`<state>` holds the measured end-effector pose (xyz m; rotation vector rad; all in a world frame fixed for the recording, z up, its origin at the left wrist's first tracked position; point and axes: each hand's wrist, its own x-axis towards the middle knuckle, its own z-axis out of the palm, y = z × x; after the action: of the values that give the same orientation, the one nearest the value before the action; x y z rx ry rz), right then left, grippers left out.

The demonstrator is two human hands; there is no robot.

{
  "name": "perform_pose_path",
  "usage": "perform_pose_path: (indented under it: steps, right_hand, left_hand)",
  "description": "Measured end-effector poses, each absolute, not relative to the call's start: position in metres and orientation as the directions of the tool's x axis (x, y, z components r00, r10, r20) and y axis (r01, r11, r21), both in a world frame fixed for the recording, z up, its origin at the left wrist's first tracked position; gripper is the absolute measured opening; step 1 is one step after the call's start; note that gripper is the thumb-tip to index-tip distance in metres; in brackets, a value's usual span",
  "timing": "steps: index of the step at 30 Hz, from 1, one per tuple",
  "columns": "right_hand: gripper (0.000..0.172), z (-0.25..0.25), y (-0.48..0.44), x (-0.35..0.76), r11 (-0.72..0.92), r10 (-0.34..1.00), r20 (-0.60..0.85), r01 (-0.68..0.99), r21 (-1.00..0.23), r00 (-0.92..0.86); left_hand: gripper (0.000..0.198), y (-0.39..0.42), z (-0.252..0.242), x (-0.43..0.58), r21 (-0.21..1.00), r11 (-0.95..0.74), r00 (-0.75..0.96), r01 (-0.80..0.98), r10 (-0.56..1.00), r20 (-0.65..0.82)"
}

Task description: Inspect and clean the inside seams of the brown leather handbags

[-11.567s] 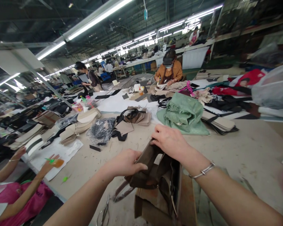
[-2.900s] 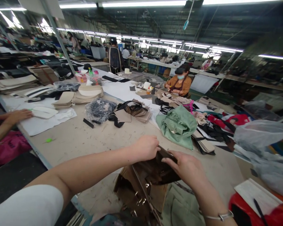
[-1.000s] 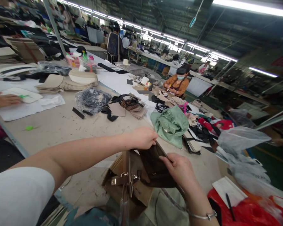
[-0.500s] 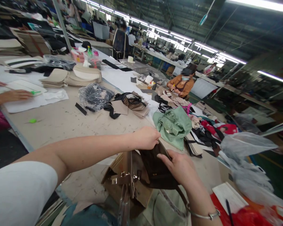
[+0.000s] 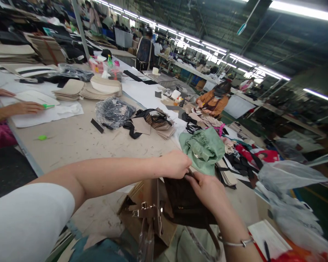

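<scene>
A brown handbag [image 5: 150,203] with metal fittings on its strap sits at the table's near edge, in front of me. Its dark brown lining [image 5: 180,200] is pulled up out of the bag's mouth. My left hand [image 5: 176,163], closed, grips the top edge of that lining. Close beside it, my right hand [image 5: 209,189] pinches the same edge between thumb and fingers. A brown handle [image 5: 214,238] hangs under my right wrist. Just beyond my hands lies a crumpled green cloth [image 5: 203,147].
Another person's hands [image 5: 24,108] rest on white sheets at the left. A plastic-wrapped bundle [image 5: 114,112] and stacked beige pieces [image 5: 164,123] lie across the table. Clear plastic bags [image 5: 287,178] and a white pad [image 5: 268,238] are at the right. A co-worker in orange [image 5: 213,102] is farther back.
My right hand has moved up along the lining's edge toward my left hand, its thumb now close to the left fingers. The view has shifted slightly.
</scene>
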<state>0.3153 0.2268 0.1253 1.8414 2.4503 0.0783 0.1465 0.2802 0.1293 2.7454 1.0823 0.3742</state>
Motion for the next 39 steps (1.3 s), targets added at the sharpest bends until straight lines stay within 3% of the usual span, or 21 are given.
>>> perform_pose_path:
  steps: [4,5,7,9,12,17,22,28,30,39]
  right_hand:
    - [0.036,0.124,0.233,0.309,0.254,0.967,0.007,0.960,0.115,-0.256]
    - [0.035,0.123,0.233,0.309,0.246,0.968,0.014,0.963,0.114,-0.249]
    - [0.034,0.121,0.233,0.312,0.234,0.971,0.023,0.966,0.110,-0.238]
    - [0.035,0.119,0.233,0.317,0.229,0.972,0.030,0.968,0.103,-0.233]
    - [0.036,0.115,0.232,0.323,0.221,0.972,0.057,0.972,0.086,-0.226]
    - [0.037,0.111,0.225,0.327,0.318,0.944,0.075,0.947,0.046,-0.320]
    - [0.035,0.110,0.218,0.326,0.343,0.934,0.090,0.939,0.033,-0.345]
    - [0.035,0.110,0.219,0.325,0.313,0.947,0.071,0.949,0.034,-0.314]
    - [0.035,0.109,0.219,0.326,0.309,0.948,0.071,0.951,0.031,-0.310]
    - [0.035,0.109,0.221,0.328,0.332,0.941,0.065,0.943,0.007,-0.331]
  left_hand:
    - [0.010,0.283,0.134,0.138,0.341,-0.767,0.767,0.544,0.619,0.169]
    - [0.016,0.281,0.136,0.134,0.368,-0.786,0.784,0.498,0.589,0.196]
    - [0.047,0.273,0.139,0.125,0.381,-0.801,0.786,0.462,0.568,0.242]
    - [0.082,0.263,0.140,0.117,0.351,-0.767,0.750,0.538,0.625,0.216]
    - [0.102,0.256,0.137,0.106,0.308,-0.690,0.703,0.654,0.706,0.086]
    - [0.096,0.279,0.140,0.084,0.262,-0.674,0.712,0.690,0.697,-0.082]
    - [0.090,0.284,0.148,0.082,0.139,-0.817,0.820,0.560,0.571,0.051]
    - [0.030,0.271,0.142,0.111,0.160,-0.855,0.846,0.494,0.515,0.140]
    - [0.019,0.274,0.139,0.118,0.174,-0.841,0.833,0.512,0.536,0.139]
    - [0.022,0.280,0.136,0.129,0.189,-0.706,0.694,0.683,0.708,0.133]
